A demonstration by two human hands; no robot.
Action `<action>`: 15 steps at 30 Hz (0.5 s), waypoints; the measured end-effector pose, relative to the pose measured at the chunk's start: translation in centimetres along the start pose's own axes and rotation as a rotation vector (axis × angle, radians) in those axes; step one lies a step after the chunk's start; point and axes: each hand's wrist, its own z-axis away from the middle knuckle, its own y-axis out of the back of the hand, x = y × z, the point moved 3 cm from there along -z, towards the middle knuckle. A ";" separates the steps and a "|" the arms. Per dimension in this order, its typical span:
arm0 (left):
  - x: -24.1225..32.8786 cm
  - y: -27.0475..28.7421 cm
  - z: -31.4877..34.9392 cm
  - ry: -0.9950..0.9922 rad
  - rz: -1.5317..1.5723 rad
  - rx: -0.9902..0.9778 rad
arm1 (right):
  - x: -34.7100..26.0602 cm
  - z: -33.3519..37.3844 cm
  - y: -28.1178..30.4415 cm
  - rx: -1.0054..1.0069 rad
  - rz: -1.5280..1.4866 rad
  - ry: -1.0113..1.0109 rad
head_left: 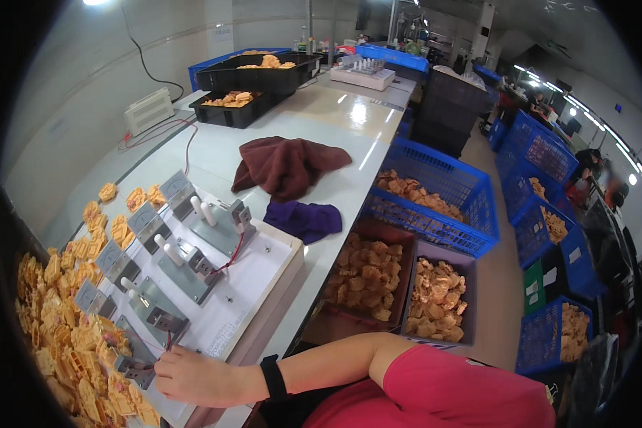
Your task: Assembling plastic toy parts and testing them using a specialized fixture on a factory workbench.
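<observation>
My right hand (191,376) reaches in from the lower right, a black band on its wrist. Its fingers are curled at the grey metal block (137,368) of the nearest test fixture; whatever they grip is hidden. That fixture is one of several in a row on a white board (239,303), each with a small dial gauge (93,299) and most with white pegs showing. Red and black wires (234,258) run from the blocks. Beside the board, a heap of yellow-orange moulded parts (71,321) covers the table's left side. My left hand does not show.
A brown cloth (285,167) and a purple cloth (305,221) lie beyond the board. Black trays (217,114) of parts stand at the back, near a white power unit (148,110). Right of the table edge are a blue crate (478,235) and a grey bin (471,271) of parts.
</observation>
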 end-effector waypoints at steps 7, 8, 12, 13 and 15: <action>-0.6 -0.5 -0.2 -0.015 -0.050 0.014 | 0.1 0.1 0.1 -0.036 0.019 -0.006; -0.6 -0.5 -0.1 -0.019 -0.050 0.013 | 0.1 0.1 -0.1 -0.025 0.022 -0.008; -0.6 -0.5 0.0 -0.026 -0.093 0.035 | 0.1 0.2 0.1 -0.004 0.021 -0.003; -0.6 -0.6 0.0 -0.015 -0.092 0.039 | 0.1 0.1 0.1 -0.002 0.019 -0.003; -0.6 -0.6 0.0 -0.029 -0.107 0.044 | 0.0 0.1 0.0 -0.006 0.010 -0.012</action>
